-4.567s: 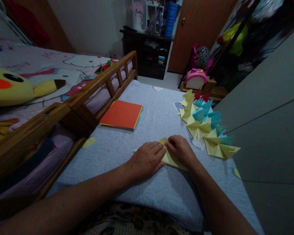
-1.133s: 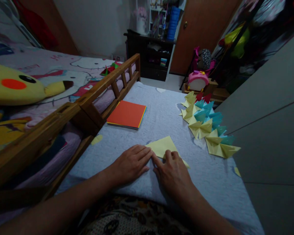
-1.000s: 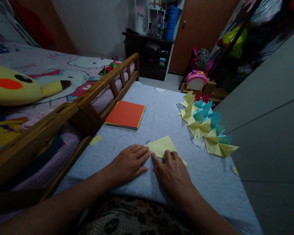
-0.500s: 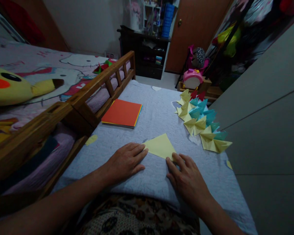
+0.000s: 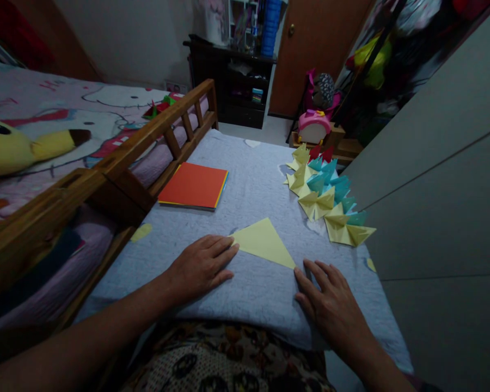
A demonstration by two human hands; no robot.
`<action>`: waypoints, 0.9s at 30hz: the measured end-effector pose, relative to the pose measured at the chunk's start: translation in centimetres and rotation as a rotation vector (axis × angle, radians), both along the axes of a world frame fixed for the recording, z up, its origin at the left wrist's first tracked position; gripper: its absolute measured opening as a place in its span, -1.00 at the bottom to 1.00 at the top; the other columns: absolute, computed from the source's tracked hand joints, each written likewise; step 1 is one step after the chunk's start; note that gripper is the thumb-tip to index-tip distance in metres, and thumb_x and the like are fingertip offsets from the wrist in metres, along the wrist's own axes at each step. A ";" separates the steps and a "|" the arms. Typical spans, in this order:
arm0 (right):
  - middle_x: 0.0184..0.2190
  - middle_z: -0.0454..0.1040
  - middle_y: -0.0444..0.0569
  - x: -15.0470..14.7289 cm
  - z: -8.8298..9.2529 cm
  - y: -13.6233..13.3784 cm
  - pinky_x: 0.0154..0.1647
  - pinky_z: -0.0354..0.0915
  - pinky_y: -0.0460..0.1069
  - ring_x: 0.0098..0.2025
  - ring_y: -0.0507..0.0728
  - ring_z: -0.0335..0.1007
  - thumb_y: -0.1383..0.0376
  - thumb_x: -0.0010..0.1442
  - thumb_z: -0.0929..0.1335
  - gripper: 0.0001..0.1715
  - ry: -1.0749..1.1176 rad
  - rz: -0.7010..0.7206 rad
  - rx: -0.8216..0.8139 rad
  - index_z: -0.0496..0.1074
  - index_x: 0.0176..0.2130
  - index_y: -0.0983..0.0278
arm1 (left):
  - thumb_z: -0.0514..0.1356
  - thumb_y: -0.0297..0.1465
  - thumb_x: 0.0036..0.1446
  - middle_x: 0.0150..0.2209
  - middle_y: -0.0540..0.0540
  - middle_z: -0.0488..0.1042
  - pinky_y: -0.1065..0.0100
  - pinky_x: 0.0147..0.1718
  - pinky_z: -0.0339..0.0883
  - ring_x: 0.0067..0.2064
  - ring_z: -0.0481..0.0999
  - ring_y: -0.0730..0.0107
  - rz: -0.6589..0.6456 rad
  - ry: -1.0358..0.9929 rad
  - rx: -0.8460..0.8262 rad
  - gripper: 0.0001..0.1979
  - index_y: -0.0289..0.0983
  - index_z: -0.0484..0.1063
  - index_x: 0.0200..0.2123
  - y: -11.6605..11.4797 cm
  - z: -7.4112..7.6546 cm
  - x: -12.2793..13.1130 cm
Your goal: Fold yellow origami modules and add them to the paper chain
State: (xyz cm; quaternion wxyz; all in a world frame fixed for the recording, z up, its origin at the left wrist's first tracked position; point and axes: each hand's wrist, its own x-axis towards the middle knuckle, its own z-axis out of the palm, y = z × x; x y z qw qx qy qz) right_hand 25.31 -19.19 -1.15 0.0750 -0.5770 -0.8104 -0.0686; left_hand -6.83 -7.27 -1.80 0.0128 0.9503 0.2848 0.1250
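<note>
A pale yellow sheet of origami paper (image 5: 264,240), folded into a triangle, lies flat on the cloth-covered surface (image 5: 245,294) in front of me. The fingertips of my left hand (image 5: 202,268) rest on its left corner, fingers stretched out. At the right corner, my right hand (image 5: 330,296) touches the paper's tip with its index finger, the other fingers spread. Beyond the left hand sits a stack of square coloured paper (image 5: 194,186) with an orange-red sheet on top. Folded paper pieces (image 5: 316,202) in yellow, teal and red stand in rows at the right.
A wooden bed rail (image 5: 147,147) runs along the left, with a bed and a yellow plush toy (image 5: 12,147) behind it. A pale cabinet panel (image 5: 441,228) borders the right side. At the back are a dark cabinet (image 5: 228,81) and a pink toy (image 5: 313,126).
My right hand has slid right along the folded edge to the paper's right tip, uncovering that corner. The left hand still rests on the left corner. The camera view has shifted slightly.
</note>
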 end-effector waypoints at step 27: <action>-0.47 0.44 -0.11 -4.1 1.4 10.7 -0.38 0.13 -0.03 -0.42 0.09 0.34 0.32 0.16 0.37 -0.88 0.589 -0.279 -0.351 0.41 -0.23 0.27 | 0.43 -0.26 -0.09 0.09 -0.22 0.38 -0.02 0.12 0.22 0.12 0.30 -0.07 0.200 -0.289 -0.384 -0.43 -0.22 0.39 0.02 4.5 -0.6 4.7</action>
